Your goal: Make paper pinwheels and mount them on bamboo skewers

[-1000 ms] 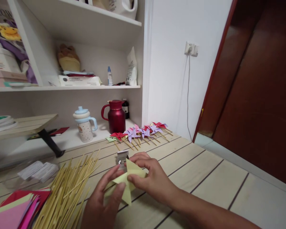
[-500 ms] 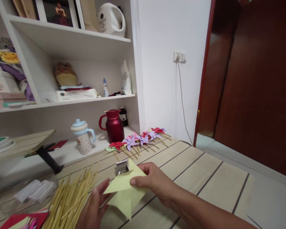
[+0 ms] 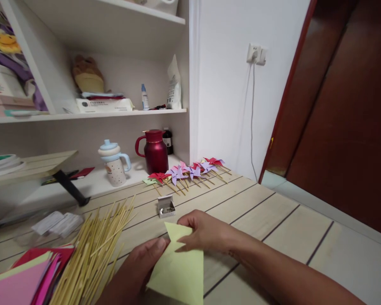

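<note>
A pale yellow-green sheet of paper (image 3: 179,271) with slits cut into it is held between my two hands above the table. My left hand (image 3: 146,258) grips its left edge, thumb on top and the other fingers hidden beneath. At the upper right, my right hand (image 3: 200,233) pinches the paper between thumb and fingers. Just beyond the hands sits a small open box (image 3: 166,206) with tiny metallic pieces in it. Left of my left hand lies a pile of thin bamboo sticks (image 3: 92,250).
Finished paper pinwheels (image 3: 178,173) on sticks lie at the table's far edge. Coloured paper sheets (image 3: 17,284) are at the lower left. A red jug (image 3: 156,154) and a speckled cup (image 3: 115,169) stand on the shelf behind the slatted table (image 3: 250,207).
The paper has turned and come lower, and its folded-in points have opened out flatter. My left hand has closed on its edge. The view has tilted down.
</note>
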The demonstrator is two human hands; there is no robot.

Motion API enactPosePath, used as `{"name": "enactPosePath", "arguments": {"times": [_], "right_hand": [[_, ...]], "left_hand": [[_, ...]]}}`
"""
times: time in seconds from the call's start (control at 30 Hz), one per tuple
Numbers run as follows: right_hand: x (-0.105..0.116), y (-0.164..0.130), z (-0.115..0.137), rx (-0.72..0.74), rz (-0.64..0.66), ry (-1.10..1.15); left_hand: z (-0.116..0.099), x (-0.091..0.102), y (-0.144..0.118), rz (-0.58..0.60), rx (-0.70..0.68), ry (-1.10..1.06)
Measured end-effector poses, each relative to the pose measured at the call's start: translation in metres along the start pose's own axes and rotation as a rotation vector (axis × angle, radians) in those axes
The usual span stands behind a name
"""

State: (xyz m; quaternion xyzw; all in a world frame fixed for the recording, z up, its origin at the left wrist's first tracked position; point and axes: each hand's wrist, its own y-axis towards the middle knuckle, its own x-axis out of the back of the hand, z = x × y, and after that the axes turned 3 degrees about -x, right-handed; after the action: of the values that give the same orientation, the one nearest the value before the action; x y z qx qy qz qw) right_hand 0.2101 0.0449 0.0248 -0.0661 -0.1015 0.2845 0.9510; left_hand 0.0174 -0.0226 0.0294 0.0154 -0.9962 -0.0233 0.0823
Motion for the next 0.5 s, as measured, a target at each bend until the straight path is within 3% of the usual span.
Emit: {"name": "enactPosePath", "arguments": {"times": [0.13,0.23,0.5], "right_hand": [[0.0,0.003,-0.003,0.007,-0.049,-0.062],[0.001,0.005,-0.006,-0.001,-0.029,-0.062],[0.002,0.01,-0.011,-0.016,-0.003,-0.066]], "left_hand": [[0.009,0.002,0.013,0.227,0.229,-0.16],[0.019,0.001,0.018,0.273,0.324,-0.211],[0.021,-0.004,0.022,0.332,0.271,-0.264]]}}
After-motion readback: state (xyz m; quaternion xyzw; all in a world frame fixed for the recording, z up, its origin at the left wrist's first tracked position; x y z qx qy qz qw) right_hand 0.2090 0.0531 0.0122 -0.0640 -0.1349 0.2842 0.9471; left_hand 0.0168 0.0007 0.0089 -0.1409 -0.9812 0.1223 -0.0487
